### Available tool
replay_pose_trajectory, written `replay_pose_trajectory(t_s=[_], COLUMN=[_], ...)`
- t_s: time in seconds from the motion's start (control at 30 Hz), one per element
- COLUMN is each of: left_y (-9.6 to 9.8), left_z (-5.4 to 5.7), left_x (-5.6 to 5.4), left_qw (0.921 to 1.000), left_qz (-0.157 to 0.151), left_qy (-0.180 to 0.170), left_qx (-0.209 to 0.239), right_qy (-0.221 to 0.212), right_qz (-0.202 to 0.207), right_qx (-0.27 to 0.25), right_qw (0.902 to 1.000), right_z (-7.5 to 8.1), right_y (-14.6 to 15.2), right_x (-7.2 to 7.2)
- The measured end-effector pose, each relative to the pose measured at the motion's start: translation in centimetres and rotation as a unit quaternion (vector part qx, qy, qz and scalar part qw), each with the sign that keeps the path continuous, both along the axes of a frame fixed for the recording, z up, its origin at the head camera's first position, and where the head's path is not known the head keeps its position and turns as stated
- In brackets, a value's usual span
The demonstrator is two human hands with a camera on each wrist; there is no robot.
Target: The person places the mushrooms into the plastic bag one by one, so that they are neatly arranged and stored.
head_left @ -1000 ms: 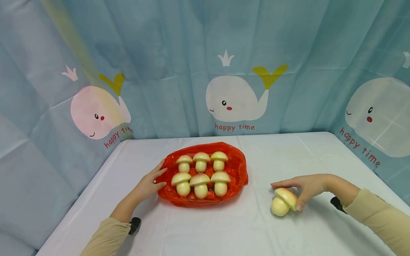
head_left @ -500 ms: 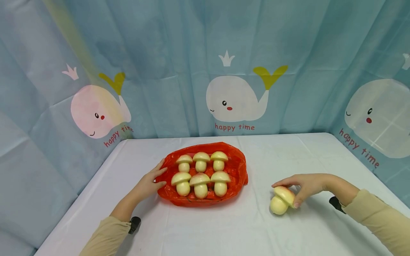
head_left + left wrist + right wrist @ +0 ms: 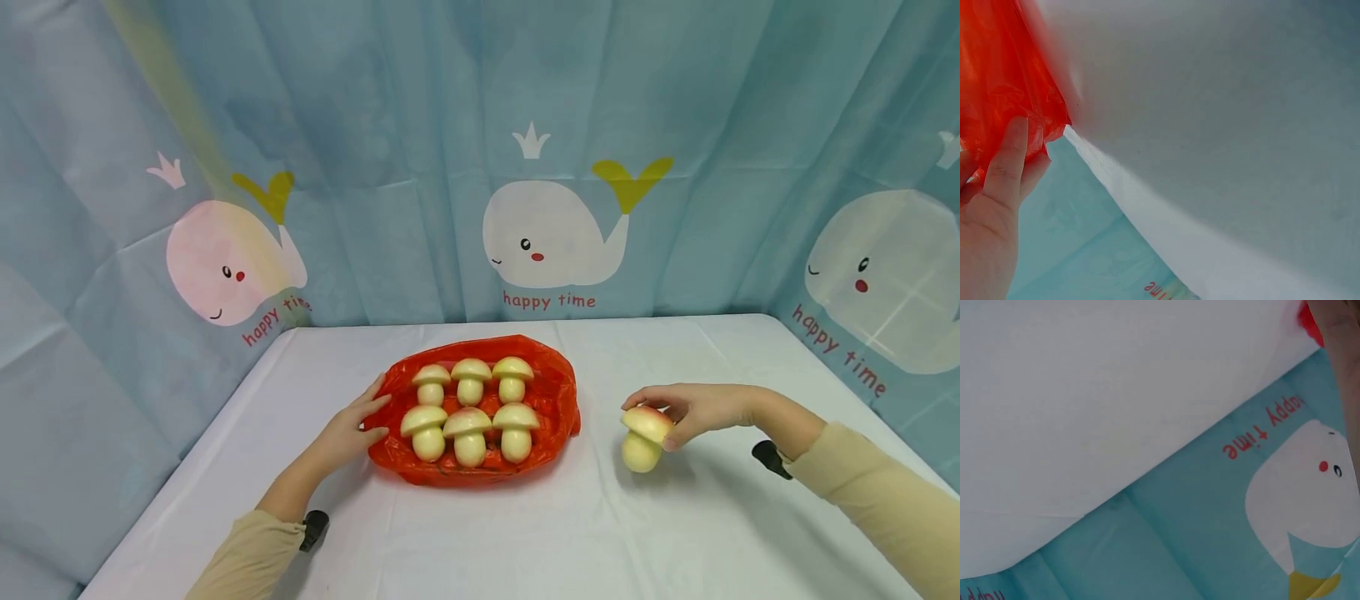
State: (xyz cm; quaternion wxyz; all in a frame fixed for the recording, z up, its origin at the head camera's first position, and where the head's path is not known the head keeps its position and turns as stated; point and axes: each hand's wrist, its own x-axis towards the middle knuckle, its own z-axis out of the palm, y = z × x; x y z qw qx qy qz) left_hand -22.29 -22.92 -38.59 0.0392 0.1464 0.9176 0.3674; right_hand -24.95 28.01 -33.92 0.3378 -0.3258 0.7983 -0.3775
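My right hand (image 3: 708, 410) pinches a toy mushroom (image 3: 642, 454) by its cap, cream with a reddish blush on top. The mushroom is held a little above the table at the right, its stem pointing down. My left hand (image 3: 345, 433) rests on the left side of a red plastic bag (image 3: 557, 400), fingers fairly straight along its rim. In the left wrist view those fingers (image 3: 1009, 165) lie against the crinkled red plastic. Several like mushrooms (image 3: 470, 448) sit in two rows inside the opened bag. The right wrist view shows only part of the right hand (image 3: 1342, 356); the held mushroom is hidden there.
A white cloth (image 3: 517, 542) covers the table. Behind and beside it hangs a blue curtain (image 3: 390, 250) printed with whales. A black wrist camera (image 3: 315, 529) shows at the left cuff and another black camera (image 3: 771, 458) at the right cuff.
My right hand has raised the toy mushroom off the table and moved it slightly left and away from me, turning it more upright. The left hand and bag have stayed in place.
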Motion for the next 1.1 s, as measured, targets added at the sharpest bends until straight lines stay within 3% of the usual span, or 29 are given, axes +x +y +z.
replay_pose_trajectory(t_s=[0.4,0.73,1.1], left_y=[-0.1,0.0,0.0], left_z=[-0.1,-0.3,-0.1], left_x=[0.1,0.0,0.0], left_qw=[1.0,1.0,0.9999], left_qz=[0.001,0.004,-0.004], left_qy=[0.001,-0.008,0.011], left_qx=[-0.001,0.002,0.004], right_qy=[0.006,0.019,0.044], right_qz=[-0.017,-0.037,-0.061], right_qx=[-0.009,-0.009,-0.016], right_qw=[0.9998,0.9991,0.997], right_z=[2.4,3.6,4.2], right_y=[-2.2,-4.2,-6.5], right_x=[-1.4,-2.7,-4.3])
